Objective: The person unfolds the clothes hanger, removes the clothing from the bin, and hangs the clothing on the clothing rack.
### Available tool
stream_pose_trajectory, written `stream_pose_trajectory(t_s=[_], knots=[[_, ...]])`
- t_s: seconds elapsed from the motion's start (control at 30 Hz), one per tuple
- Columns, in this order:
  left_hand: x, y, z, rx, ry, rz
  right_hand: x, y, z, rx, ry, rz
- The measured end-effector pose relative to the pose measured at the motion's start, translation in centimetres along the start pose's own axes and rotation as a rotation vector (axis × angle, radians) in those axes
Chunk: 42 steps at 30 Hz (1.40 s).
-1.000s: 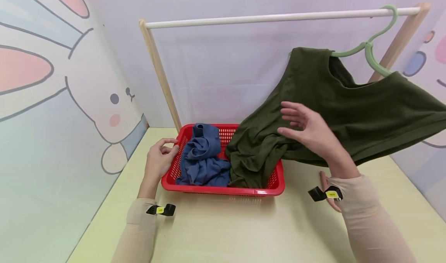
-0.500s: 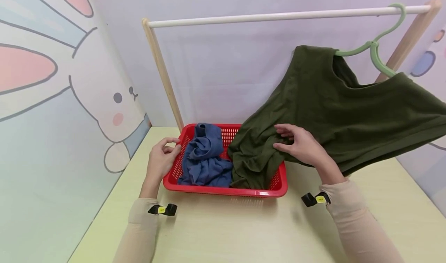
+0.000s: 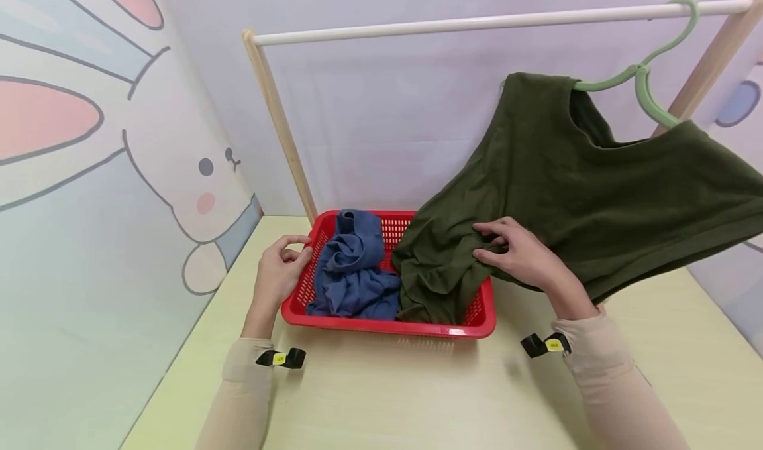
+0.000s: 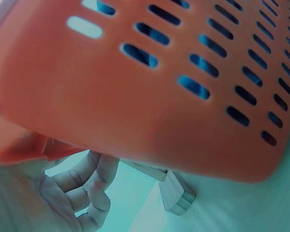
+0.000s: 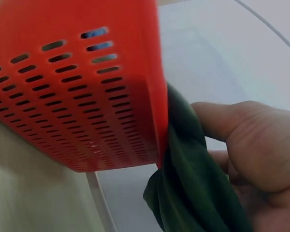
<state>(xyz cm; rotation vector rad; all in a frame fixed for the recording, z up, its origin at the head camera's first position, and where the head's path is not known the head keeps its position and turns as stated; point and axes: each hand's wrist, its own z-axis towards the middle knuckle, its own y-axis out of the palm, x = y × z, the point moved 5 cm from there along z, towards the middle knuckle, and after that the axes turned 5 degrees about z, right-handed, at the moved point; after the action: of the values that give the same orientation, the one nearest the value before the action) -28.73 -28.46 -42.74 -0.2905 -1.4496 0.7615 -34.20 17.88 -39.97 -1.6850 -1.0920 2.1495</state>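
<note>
A dark green sleeveless top (image 3: 554, 165) hangs from a light green hanger (image 3: 652, 109). Its lower part lies bunched in a red plastic basket (image 3: 381, 326), beside a crumpled blue garment (image 3: 357, 284). My right hand (image 3: 518, 254) pinches a fold of the green top over the basket's right rim; the right wrist view shows the thumb (image 5: 222, 118) against the cloth (image 5: 191, 179). At the basket's left rim, my left hand (image 3: 277, 268) grips the edge with thumb and forefinger, its other fingers (image 4: 94, 198) curled below the rim in the left wrist view.
Behind the basket stands a rack with a white rail (image 3: 417, 29) and wooden posts (image 3: 280, 125); the hanger's hook sits over the rail at the right. The basket is on a pale yellow table (image 3: 369, 390). Rabbit-painted wall panels (image 3: 77, 291) border the left.
My right hand has come down and left from above the green top and taken hold of its cloth by the basket's right rim. My left hand stays at the left rim.
</note>
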Motion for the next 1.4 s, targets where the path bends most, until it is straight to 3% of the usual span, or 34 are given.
stream_pose_trajectory(t_s=[0.53,0.87,1.17,1.4], knots=[[0.2,-0.1,-0.2,0.005,0.008,-0.008,0.2,-0.6,-0.3,0.038,0.059,-0.003],[0.3,0.0,-0.3,0.009,0.007,-0.01,0.0,-0.7,-0.6,0.102,0.074,0.01],[0.3,-0.1,-0.4,0.002,-0.007,-0.013,-0.6,-0.8,-0.7,0.177,0.032,-0.012],[0.2,-0.1,-0.2,-0.002,0.011,-0.016,-1.9,-2.6,-1.6,0.312,0.0,-0.009]])
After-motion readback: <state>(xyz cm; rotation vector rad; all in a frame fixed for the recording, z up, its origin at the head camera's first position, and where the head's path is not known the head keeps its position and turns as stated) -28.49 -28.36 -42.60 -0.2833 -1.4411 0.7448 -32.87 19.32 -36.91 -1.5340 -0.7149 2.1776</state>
